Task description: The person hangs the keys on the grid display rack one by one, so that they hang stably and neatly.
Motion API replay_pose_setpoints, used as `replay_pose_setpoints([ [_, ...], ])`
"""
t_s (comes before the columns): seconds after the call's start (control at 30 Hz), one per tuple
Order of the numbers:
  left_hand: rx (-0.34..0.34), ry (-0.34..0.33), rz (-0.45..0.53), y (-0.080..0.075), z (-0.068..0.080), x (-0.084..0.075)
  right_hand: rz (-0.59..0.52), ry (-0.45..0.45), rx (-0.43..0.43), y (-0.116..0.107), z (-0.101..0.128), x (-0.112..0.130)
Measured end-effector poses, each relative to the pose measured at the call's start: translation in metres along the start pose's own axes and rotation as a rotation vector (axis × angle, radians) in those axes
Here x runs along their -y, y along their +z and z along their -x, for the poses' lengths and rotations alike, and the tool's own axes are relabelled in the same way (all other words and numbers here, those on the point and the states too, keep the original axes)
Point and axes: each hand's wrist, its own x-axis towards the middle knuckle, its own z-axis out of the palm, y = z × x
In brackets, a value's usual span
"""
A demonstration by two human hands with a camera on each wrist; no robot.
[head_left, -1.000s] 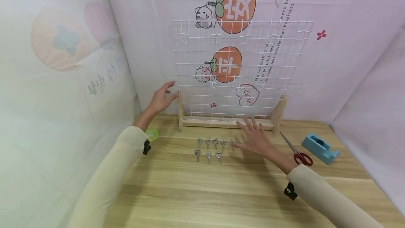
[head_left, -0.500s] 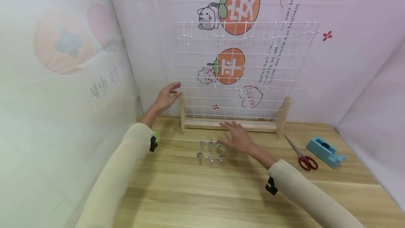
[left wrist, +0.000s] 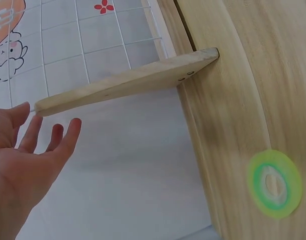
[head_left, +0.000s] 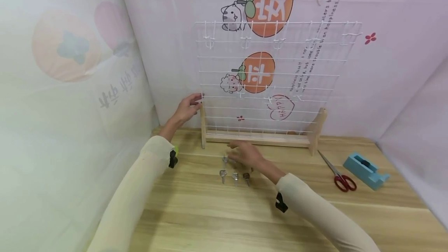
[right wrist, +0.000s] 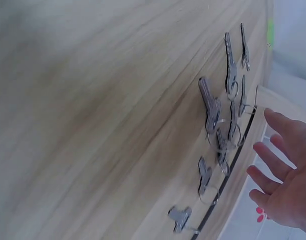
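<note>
- Right hand [head_left: 245, 154] hovers, fingers loosely spread, gripping nothing, above keys [head_left: 223, 175] toward the worktop's [head_left: 217, 217] far edge!
- Left hand [head_left: 186, 109], fingers loosely parted, just touches the wire rack's [head_left: 257, 140] left post.

Red-handled scissors [head_left: 338, 175] lie near a blue tape dispenser [head_left: 362, 169], well apart from a yellow-green ring [left wrist: 295, 186].

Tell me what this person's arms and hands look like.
The left sleeve and right sleeve are long, plain and cream-coloured. Small black fittings show near both wrists. The left hand and right hand are bare, without gloves.
</note>
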Motion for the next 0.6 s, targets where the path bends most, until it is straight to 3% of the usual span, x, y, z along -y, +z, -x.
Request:
replay_pose_setpoints([
  [0.17, 0.022, -0.016, 0.084, 0.003, -0.003, 0.003, -0.021, 0.032, 0.009, 0.01, -0.01, 0.004],
  [0.4, 0.001, -0.051, 0.128, 0.001, -0.003, 0.006, 0.066, 0.047, 0.037, 0.015, -0.019, 0.012],
  [0.6, -0.016, -0.107, 0.238, 0.006, -0.004, 0.007, 0.105, 0.092, 0.081, 0.017, -0.022, 0.015],
])
